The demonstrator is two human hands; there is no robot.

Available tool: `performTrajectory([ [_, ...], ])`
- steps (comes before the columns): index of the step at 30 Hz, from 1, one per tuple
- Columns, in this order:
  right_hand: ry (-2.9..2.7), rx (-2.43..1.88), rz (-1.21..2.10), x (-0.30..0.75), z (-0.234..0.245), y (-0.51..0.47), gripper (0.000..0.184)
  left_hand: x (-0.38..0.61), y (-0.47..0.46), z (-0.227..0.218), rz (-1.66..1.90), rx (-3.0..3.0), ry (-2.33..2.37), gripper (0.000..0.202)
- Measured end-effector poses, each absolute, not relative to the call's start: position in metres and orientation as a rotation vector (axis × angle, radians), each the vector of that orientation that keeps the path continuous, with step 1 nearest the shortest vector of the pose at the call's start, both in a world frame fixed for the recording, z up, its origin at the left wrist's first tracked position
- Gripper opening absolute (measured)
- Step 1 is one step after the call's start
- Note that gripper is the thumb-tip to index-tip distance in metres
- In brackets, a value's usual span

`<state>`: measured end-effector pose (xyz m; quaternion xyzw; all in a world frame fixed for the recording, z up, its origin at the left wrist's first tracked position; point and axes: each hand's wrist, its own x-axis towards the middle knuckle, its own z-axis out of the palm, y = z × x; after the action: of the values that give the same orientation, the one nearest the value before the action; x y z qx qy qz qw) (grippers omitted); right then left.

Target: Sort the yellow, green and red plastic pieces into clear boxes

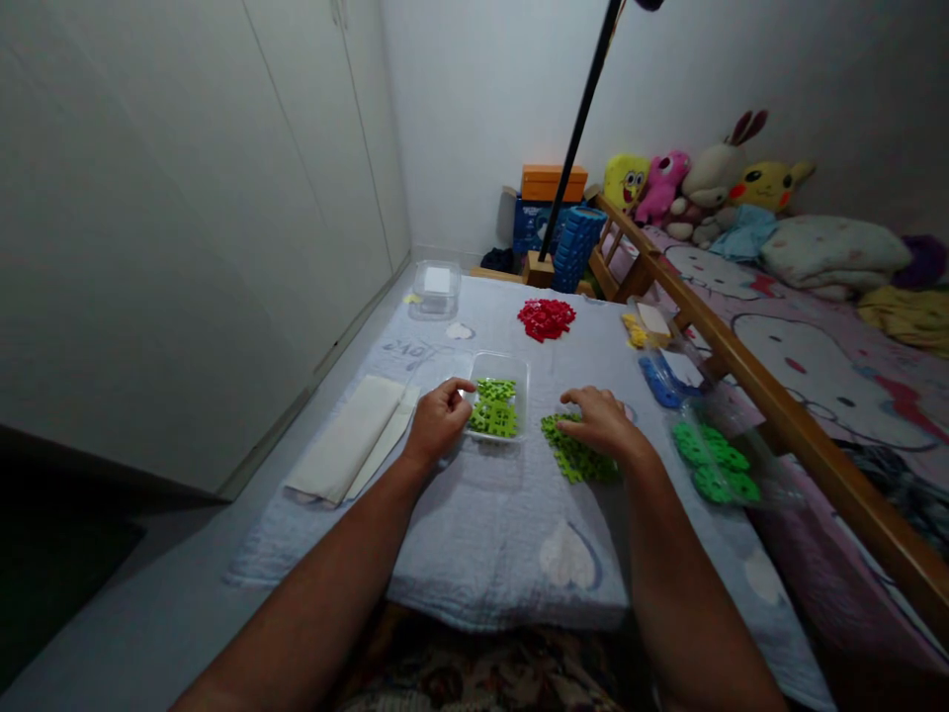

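Left grip [439,420] pinches the left rim of the clear tray [523,372], green pieces [495,407] inside. Right grip [604,420] rests curled on the loose green pile [579,461] just right of the tray; I cannot tell whether it holds one.

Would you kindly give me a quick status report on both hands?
Left hand at rim of clear tray, grip unclear. Right hand resting on loose light-green pieces beside it. Nothing blocking either hand.

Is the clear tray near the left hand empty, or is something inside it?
Not empty: light green pieces lie inside the clear tray, over most of its floor.
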<state>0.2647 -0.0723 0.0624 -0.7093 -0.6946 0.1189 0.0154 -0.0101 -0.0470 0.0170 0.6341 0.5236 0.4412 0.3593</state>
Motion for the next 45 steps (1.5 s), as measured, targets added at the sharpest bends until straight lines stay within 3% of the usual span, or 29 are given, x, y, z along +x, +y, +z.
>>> performTrajectory([
  [9, -2.232, -1.943, 0.346, 0.262, 0.027, -0.070, 0.038, -0.011, -0.046, 0.014, 1.153, 1.646, 1.349, 0.031],
  [15, -2.129, -1.787, 0.303, 0.261, 0.011, -0.060, 0.044, -0.010, -0.047, 0.016, 1.158, 1.650, 1.342, 0.031],
  [23, -2.108, -1.975, 0.178, 0.280, 0.017, -0.078, 0.072, -0.010, -0.046, 0.015, 1.159, 1.653, 1.357, 0.030],
  [30, -2.119, -2.090, 0.152, 0.283, 0.002, -0.126, 0.108, -0.010, -0.048, 0.018, 1.146, 1.646, 1.375, 0.030],
  [45, -1.962, -1.694, 0.107, 0.267, -0.023, -0.098, 0.078, -0.011, -0.048, 0.015, 1.151, 1.650, 1.368, 0.029],
])
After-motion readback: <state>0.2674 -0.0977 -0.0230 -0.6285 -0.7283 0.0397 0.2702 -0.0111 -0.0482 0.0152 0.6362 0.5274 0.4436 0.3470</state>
